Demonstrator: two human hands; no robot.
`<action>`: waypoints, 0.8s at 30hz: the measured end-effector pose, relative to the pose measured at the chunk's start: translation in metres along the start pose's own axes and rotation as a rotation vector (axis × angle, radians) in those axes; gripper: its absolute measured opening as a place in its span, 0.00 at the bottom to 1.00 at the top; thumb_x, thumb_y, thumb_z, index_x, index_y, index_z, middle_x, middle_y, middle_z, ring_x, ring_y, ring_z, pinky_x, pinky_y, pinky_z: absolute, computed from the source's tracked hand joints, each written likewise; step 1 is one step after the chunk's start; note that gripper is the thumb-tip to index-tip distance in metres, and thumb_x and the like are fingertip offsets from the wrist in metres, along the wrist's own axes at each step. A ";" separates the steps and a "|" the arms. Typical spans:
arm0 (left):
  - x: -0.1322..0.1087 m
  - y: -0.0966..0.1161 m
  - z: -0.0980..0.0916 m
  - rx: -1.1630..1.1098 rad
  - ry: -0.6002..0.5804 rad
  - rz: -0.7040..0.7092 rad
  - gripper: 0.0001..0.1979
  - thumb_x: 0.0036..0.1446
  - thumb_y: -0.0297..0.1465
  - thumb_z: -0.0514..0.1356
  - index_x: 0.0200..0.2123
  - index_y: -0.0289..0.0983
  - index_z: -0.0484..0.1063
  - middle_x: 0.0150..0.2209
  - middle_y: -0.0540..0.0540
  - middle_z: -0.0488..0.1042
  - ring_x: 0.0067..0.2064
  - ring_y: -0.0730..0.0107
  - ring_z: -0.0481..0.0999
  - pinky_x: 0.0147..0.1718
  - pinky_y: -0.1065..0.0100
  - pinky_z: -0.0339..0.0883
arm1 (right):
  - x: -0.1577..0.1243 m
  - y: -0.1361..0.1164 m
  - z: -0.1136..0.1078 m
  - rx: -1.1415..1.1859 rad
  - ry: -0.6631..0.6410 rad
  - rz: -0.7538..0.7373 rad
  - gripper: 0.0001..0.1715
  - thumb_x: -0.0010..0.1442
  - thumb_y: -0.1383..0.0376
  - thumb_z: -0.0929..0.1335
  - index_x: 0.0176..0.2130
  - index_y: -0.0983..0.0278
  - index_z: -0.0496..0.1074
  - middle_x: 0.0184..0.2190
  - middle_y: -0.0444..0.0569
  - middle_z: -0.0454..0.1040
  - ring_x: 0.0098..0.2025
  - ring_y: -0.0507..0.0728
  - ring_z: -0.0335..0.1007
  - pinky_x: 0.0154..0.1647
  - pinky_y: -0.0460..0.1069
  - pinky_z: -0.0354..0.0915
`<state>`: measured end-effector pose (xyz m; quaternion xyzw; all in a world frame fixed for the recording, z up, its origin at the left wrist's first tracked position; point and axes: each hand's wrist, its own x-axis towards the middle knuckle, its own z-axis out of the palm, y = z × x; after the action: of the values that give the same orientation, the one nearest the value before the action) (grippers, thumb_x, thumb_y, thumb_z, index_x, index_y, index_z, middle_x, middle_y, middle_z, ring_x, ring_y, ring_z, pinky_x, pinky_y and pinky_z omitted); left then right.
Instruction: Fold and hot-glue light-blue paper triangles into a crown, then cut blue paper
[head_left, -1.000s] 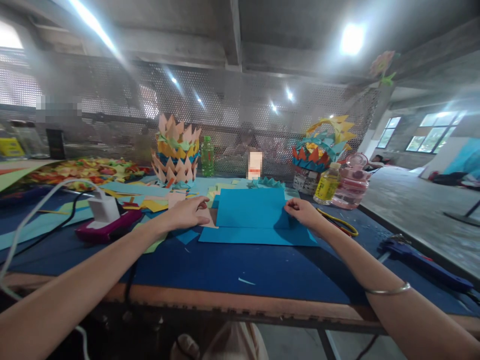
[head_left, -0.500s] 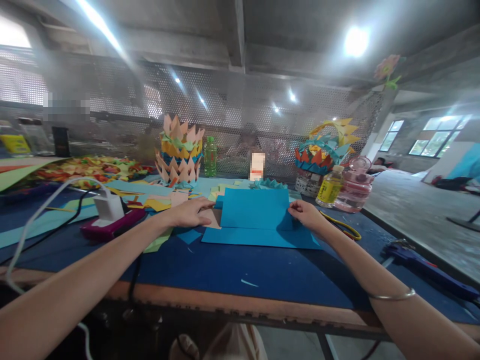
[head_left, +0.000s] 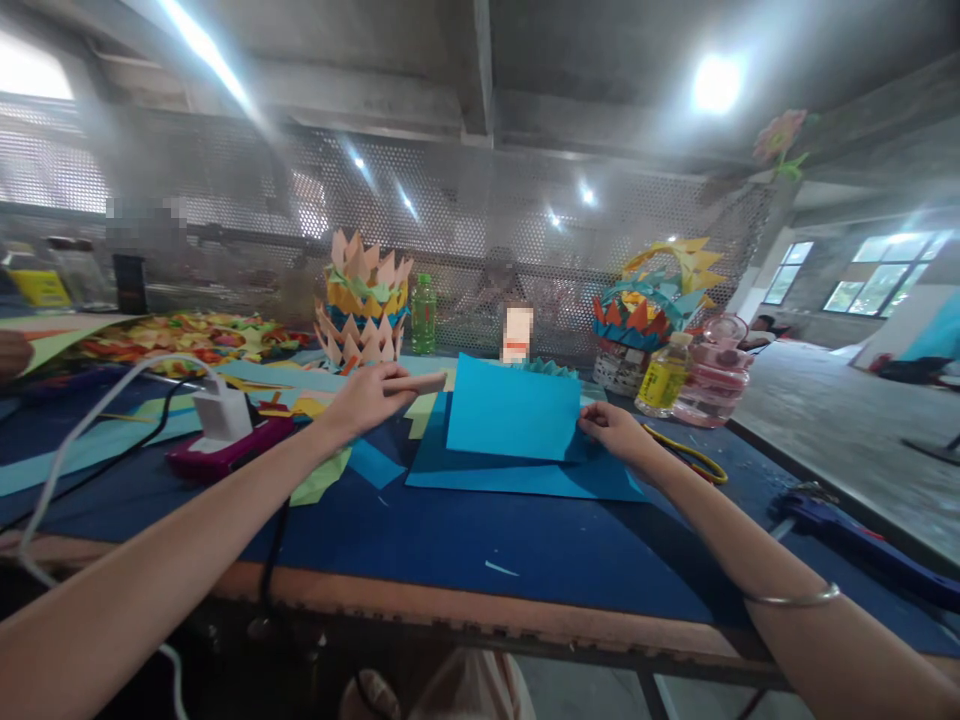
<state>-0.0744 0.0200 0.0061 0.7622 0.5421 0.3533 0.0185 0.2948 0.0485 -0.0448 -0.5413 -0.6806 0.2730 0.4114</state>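
My left hand (head_left: 371, 395) pinches a small piece of peach paper (head_left: 426, 382), seen nearly edge-on and lifted off the table. My right hand (head_left: 604, 425) has its fingertips closed on the right edge of a blue paper sheet (head_left: 514, 410). That sheet is tilted up, its left side raised. Beneath it a larger blue sheet (head_left: 480, 480) lies flat on the dark blue table mat (head_left: 420, 545). A blue paper scrap (head_left: 375, 463) and a pale green scrap (head_left: 321, 480) lie under my left wrist.
Behind stand a tiered paper crown (head_left: 360, 305), a green bottle (head_left: 424, 315) and a paper basket (head_left: 634, 310). At right are a yellow-labelled bottle (head_left: 664, 375), a pink jug (head_left: 712, 375) and a blue glue gun (head_left: 847, 530). A magenta power strip (head_left: 225, 452) sits left; another person's hand (head_left: 11, 352) shows.
My left hand has lifted the peach paper off the blue sheets and moved slightly left and up. The upper blue sheet's left side has risen. Another hand has appeared at far left.
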 end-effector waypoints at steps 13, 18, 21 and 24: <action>-0.004 0.014 0.007 -0.631 -0.102 -0.320 0.30 0.40 0.40 0.68 0.46 0.33 0.68 0.32 0.43 0.78 0.35 0.57 0.80 0.30 0.65 0.73 | 0.000 -0.002 0.001 -0.006 -0.059 0.039 0.10 0.49 0.63 0.66 0.34 0.65 0.70 0.17 0.39 0.63 0.20 0.50 0.58 0.24 0.46 0.55; -0.004 0.016 0.006 -0.617 -0.125 -0.350 0.27 0.42 0.41 0.66 0.44 0.32 0.68 0.31 0.43 0.78 0.33 0.59 0.79 0.30 0.65 0.73 | -0.001 -0.004 0.001 -0.051 -0.096 -0.003 0.10 0.50 0.64 0.66 0.34 0.65 0.73 0.21 0.43 0.70 0.23 0.51 0.63 0.25 0.46 0.58; -0.003 0.006 0.005 -0.559 -0.118 -0.424 0.27 0.43 0.40 0.65 0.45 0.32 0.67 0.34 0.41 0.77 0.33 0.58 0.79 0.31 0.63 0.73 | 0.000 -0.002 0.000 -0.129 -0.103 -0.066 0.10 0.51 0.61 0.66 0.31 0.65 0.73 0.23 0.45 0.72 0.25 0.52 0.64 0.26 0.47 0.59; -0.001 -0.011 0.006 -0.339 -0.195 -0.396 0.29 0.43 0.42 0.64 0.45 0.30 0.67 0.37 0.34 0.77 0.35 0.50 0.79 0.30 0.59 0.73 | 0.002 0.000 -0.001 -0.183 -0.088 -0.092 0.11 0.51 0.59 0.67 0.28 0.64 0.73 0.22 0.45 0.72 0.26 0.53 0.64 0.26 0.47 0.58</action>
<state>-0.0802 0.0261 -0.0034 0.6578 0.6095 0.3533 0.2665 0.2958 0.0503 -0.0436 -0.5321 -0.7444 0.2140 0.3419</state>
